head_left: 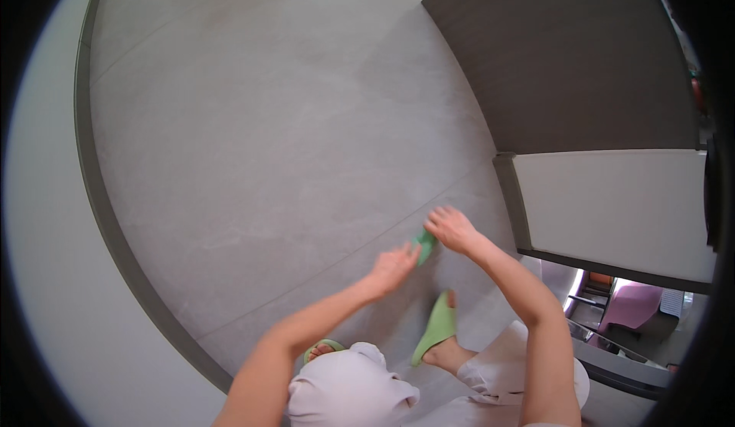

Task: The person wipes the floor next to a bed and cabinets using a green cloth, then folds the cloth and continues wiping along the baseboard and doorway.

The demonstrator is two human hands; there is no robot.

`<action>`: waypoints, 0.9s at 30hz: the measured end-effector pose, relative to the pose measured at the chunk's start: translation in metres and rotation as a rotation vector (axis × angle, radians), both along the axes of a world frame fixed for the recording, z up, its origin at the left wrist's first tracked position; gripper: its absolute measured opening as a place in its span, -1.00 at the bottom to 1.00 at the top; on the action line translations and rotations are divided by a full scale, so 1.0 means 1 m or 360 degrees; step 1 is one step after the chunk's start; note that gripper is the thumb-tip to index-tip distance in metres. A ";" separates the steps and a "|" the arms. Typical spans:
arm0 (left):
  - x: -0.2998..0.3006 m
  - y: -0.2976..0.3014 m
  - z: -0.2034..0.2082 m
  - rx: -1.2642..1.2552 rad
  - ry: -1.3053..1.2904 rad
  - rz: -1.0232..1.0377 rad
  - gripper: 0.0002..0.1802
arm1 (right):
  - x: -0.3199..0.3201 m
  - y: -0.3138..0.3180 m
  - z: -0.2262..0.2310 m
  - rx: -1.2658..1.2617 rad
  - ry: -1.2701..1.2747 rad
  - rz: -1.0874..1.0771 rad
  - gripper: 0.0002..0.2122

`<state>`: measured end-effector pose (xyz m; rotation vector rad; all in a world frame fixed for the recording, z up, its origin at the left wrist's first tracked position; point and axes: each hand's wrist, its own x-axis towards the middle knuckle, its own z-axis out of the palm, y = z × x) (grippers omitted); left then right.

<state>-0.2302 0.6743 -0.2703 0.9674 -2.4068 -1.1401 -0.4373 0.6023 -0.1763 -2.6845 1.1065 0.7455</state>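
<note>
Between my two hands is a small bright green thing [426, 245], limp or folded in look; its kind is too small and blurred to tell. My left hand [394, 267] pinches its lower left end, fingers closed. At the upper right end, my right hand [452, 229] curls its fingers over it. Both arms reach forward over the grey floor [291, 144], and the hands are close together without touching each other.
A green slipper [439, 327] is on my right foot, and another green slipper [322, 348] shows beside my left knee. White wall [46, 220] with a grey skirting runs along the left. A dark brown cabinet panel [574, 60] and a white wall section [612, 213] stand at right.
</note>
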 end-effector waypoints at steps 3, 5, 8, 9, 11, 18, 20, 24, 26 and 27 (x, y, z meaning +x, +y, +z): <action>0.079 -0.076 0.012 -0.0375 -0.0038 0.0543 -0.37 | 0.068 -0.080 -0.015 -0.0624 -0.0448 -0.0027 -0.73; 0.141 -0.122 0.011 -0.0530 -0.0187 0.0717 -0.35 | 0.133 -0.132 -0.037 -0.1027 -0.0762 0.0085 -0.70; 0.207 -0.159 -0.006 -0.0422 -0.0533 0.1117 -0.30 | 0.235 -0.173 -0.082 -0.0974 -0.1023 -0.0116 -0.81; 0.217 -0.162 -0.010 -0.0347 -0.0526 0.1160 -0.28 | 0.262 -0.178 -0.095 -0.1140 -0.1263 -0.0027 -0.82; 0.227 -0.166 -0.014 -0.0311 -0.0550 0.1216 -0.25 | 0.288 -0.183 -0.115 -0.1033 -0.1159 -0.0153 -0.83; 0.161 -0.165 0.013 -0.0174 -0.0939 0.0629 -0.19 | 0.173 -0.165 -0.115 -0.0979 -0.1444 -0.0225 -0.87; 0.108 -0.146 0.009 -0.0138 -0.0811 0.0419 -0.17 | 0.106 -0.139 -0.112 -0.0857 -0.1402 -0.0280 -0.85; -0.021 -0.077 0.002 -0.0214 -0.0741 0.0125 -0.22 | -0.049 -0.043 -0.110 -0.0807 -0.1395 -0.0389 -0.71; -0.088 -0.027 0.000 -0.0153 -0.0670 -0.0029 -0.25 | -0.118 0.028 -0.107 -0.0714 -0.1334 -0.0547 -0.67; -0.123 0.001 0.000 -0.0108 -0.0717 -0.0146 -0.25 | -0.150 0.064 -0.103 -0.0690 -0.1288 -0.0606 -0.65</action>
